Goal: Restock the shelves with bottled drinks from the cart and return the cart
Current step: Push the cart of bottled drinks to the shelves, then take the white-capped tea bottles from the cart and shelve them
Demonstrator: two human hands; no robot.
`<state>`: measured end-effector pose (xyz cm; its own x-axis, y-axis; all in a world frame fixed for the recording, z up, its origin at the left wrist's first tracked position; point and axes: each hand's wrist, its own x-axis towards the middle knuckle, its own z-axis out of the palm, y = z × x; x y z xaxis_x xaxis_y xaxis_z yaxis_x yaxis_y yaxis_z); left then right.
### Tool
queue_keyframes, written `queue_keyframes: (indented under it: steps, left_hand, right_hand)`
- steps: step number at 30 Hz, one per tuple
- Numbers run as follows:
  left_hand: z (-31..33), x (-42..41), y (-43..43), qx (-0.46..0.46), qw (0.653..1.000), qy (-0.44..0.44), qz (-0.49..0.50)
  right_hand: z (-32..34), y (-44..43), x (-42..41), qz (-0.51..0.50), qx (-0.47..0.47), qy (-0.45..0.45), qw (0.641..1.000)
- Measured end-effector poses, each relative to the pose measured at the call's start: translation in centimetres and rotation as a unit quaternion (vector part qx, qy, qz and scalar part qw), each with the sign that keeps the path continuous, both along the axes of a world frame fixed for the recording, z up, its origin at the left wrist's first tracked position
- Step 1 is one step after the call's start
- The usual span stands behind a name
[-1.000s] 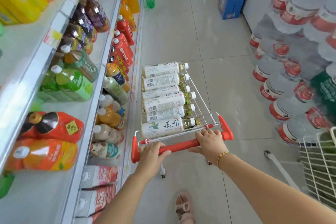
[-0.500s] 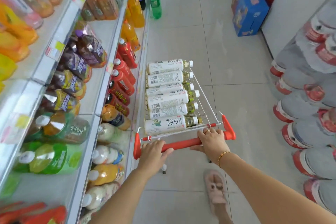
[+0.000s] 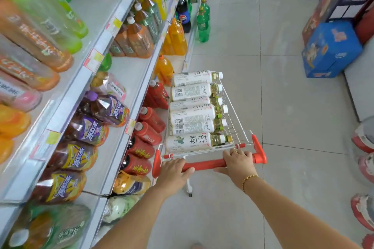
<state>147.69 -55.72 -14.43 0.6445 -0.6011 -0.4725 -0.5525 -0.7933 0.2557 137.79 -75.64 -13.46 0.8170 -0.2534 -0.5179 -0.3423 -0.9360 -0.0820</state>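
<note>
A small white wire cart [image 3: 235,119] with a red handle [image 3: 208,164] stands in the aisle ahead of me. Several white-labelled tea bottles [image 3: 192,115] lie on their sides in it, caps to the right. My left hand [image 3: 173,172] grips the handle's left end. My right hand [image 3: 238,160], with a ring and a bead bracelet, grips its right end. The shelves [image 3: 113,32] run along the left, packed with bottled drinks in orange, purple, red and green.
Green bottles [image 3: 203,20] stand on the floor at the shelf's far end. Blue cartons [image 3: 332,50] and stacked boxes sit at the right. Large water jugs with red caps [image 3: 364,139] line the right edge. Grey tiled floor runs ahead.
The cart has rolled forward along the aisle with both hands on its handle. Shelf items have slid back past me, and the blue carton is nearer.
</note>
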Motion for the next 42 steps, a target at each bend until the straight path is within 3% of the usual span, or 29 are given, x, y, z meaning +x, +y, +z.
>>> queue_keyframes:
  steps: [16, 20, 24, 32, 35, 38, 40, 42]
  left_hand:
    - [-0.7, 22.8, -7.8, -0.045, 0.997, -0.041, -0.037]
    - [-1.7, 27.3, -9.6, -0.08, 0.994, -0.063, -0.029]
    - [-1.6, 30.6, -12.1, -0.08, 0.995, -0.067, 0.011]
    - [1.2, 34.3, -17.1, 0.061, 0.994, 0.048, 0.078]
    - [2.4, 35.6, -20.0, 0.042, 0.982, 0.111, 0.149]
    - [3.9, 39.4, -24.2, -0.088, 0.975, 0.003, 0.204]
    - [4.6, 42.8, -27.4, -0.129, 0.974, -0.039, 0.181]
    - [4.8, 45.7, -30.0, -0.077, 0.988, -0.009, 0.13]
  right_hand:
    - [0.3, -6.6, 20.6, -0.044, -0.007, -0.004, 0.999]
    - [0.4, -8.0, 25.1, -0.08, 0.0, -0.058, 0.995]
    - [-0.1, -9.8, 28.3, -0.07, 0.0, -0.009, 0.998]
    - [0.3, -14.8, 32.1, -0.017, 0.079, 0.012, 0.997]
    - [0.5, -17.8, 33.5, -0.075, 0.204, 0.034, 0.975]
    - [0.3, -21.0, 35.7, -0.178, 0.324, -0.051, 0.928]
    - [-0.2, -23.2, 37.5, -0.245, 0.333, -0.107, 0.904]
    - [-1.3, -24.7, 39.3, -0.319, 0.364, -0.074, 0.872]
